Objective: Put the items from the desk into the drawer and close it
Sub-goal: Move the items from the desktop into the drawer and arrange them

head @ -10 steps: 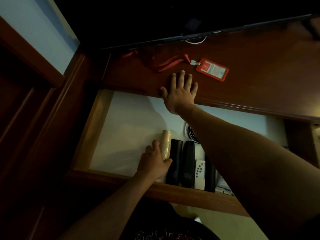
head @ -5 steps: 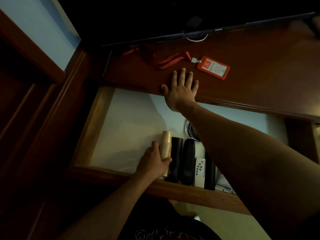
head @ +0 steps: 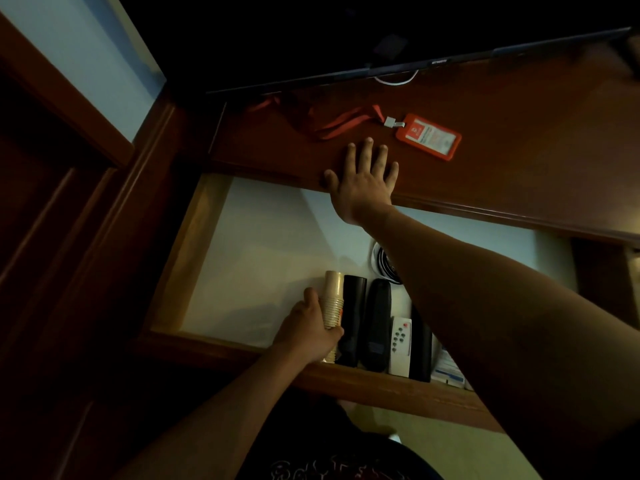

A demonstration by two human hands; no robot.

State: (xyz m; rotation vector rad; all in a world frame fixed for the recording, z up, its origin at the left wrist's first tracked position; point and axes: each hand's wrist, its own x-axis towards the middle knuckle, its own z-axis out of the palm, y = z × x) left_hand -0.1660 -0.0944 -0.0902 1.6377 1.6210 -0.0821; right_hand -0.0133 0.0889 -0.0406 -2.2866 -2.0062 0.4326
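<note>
1 red badge holder [head: 428, 136] is lying just beyond the flat right hand [head: 363, 178]; paper cups [head: 333, 306] are being gripped by the left hand [head: 308, 330].

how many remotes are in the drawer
4: three black remotes and a white remote side by side along the front wall, right of the cup stack. The right arm may hide more.

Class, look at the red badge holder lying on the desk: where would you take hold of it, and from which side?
Probably pinch the red badge holder across its narrow width, from above. It lies flat beyond the right hand, whose straight fingers rest on the desk. Its lanyard trails left, so a lift should drag that along.
</note>
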